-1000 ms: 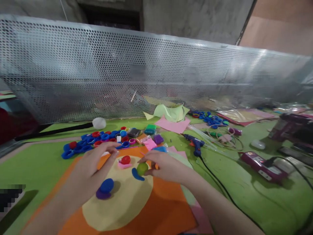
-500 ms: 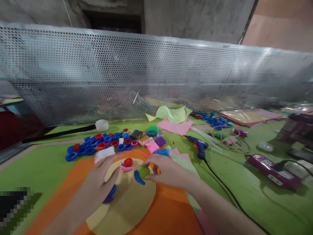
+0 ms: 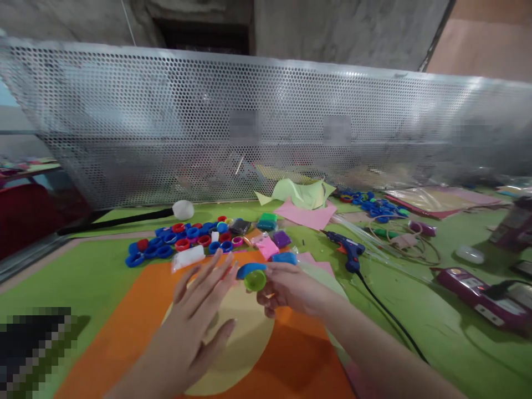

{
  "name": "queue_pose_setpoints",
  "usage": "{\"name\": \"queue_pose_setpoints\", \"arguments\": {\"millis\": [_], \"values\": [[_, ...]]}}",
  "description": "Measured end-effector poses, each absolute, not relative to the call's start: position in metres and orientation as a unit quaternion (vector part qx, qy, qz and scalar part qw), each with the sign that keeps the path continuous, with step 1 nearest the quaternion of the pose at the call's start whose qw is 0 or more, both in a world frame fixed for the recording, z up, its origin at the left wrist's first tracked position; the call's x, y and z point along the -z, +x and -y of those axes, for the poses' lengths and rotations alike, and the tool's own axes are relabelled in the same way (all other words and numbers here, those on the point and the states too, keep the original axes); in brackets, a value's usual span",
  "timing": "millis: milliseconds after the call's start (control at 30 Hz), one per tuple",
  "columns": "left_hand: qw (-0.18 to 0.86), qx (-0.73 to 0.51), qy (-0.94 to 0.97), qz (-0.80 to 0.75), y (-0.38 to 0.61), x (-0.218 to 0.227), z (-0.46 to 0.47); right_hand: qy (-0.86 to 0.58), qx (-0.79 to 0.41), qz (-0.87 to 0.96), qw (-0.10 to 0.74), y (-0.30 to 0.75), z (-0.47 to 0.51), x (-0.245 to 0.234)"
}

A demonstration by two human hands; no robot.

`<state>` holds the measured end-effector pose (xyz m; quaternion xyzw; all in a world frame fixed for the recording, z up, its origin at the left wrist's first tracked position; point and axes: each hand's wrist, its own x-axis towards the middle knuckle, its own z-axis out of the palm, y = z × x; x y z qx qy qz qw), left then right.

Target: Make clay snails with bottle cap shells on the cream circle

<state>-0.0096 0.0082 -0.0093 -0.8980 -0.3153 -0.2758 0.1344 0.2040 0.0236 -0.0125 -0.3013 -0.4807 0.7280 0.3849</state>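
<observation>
My right hand (image 3: 291,291) pinches a green bottle cap (image 3: 255,281), its hollow side facing me. A curved blue strip that looks like modelling clay (image 3: 250,270) lies along the cap's upper edge. My left hand (image 3: 203,316) is open, fingers spread, left of the cap and over a pale yellow paper circle (image 3: 245,338). That circle lies on an orange sheet (image 3: 310,354). Whatever lies beneath my left hand is mostly hidden.
Blue and red bottle caps (image 3: 170,238), a white packet (image 3: 189,257) and coloured clay packets (image 3: 266,246) lie behind the sheet. At right are a glue gun (image 3: 347,249), its cord and a purple power strip (image 3: 477,299). A perforated metal panel (image 3: 199,127) stands behind.
My right hand has raised and turned the green cap, so its hollow now shows and the blue strip is on top. My left hand has moved right with fingers spread, covering the red-and-pink piece.
</observation>
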Motion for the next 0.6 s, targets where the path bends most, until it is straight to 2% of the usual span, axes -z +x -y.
{"name": "queue_pose_setpoints", "arguments": {"millis": [267,600], "values": [[0.131,0.310,-0.900,0.278,-0.0010,0.0193,-0.0038,-0.273,-0.765,0.439,0.384,0.1968,-0.0218,0.0152],[0.053,0.301,-0.903,0.301,-0.0017,0.0172,-0.0019,-0.267,-0.776,0.408,0.400,0.1936,-0.0140,0.0095]]}}
